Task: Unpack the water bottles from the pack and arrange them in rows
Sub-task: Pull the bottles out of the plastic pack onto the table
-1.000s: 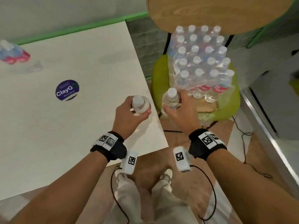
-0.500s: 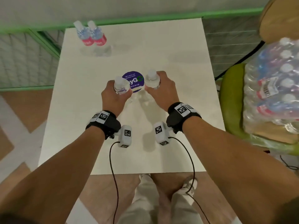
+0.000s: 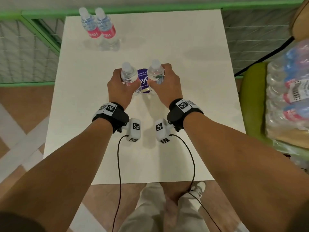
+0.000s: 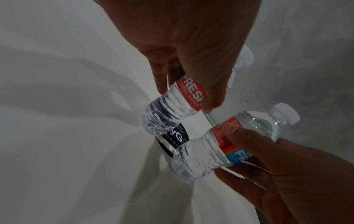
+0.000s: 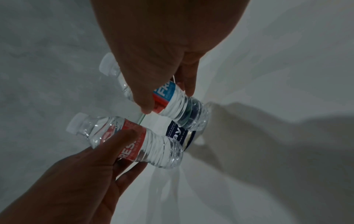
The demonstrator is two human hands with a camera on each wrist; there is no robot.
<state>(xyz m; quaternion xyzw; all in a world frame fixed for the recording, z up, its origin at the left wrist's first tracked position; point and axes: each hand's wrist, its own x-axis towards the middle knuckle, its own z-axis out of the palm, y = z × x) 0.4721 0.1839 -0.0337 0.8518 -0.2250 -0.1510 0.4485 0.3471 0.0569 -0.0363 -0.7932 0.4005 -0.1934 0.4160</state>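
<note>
Reading "FRESH" on red bands: head view shows two standing bottles [image 3: 98, 29] at the table's [image 3: 167, 47] far left corner; the pack [image 3: 287, 91] sits right on a green seat [image 3: 250, 91]. Left hand [image 3: 119, 88] grips the left bottle [image 3: 128, 75], right hand [image 3: 167, 87] grips the right bottle [image 3: 155, 72], flanking a purple sticker [image 3: 143, 81]. Left wrist view: thumb and fingers wrap the label. Right wrist view: same clamp, bottle bases over the sticker.

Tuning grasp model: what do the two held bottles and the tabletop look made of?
Left-hand bottle and right-hand bottle: likely thin clear plastic, glossy; ribbed see-through walls, white caps, printed red wrap labels. Tabletop: smooth white, matte to satin, probably laminate or painted board; it shows soft shadows and faint bottle reflections. Core material can't be told.
</note>
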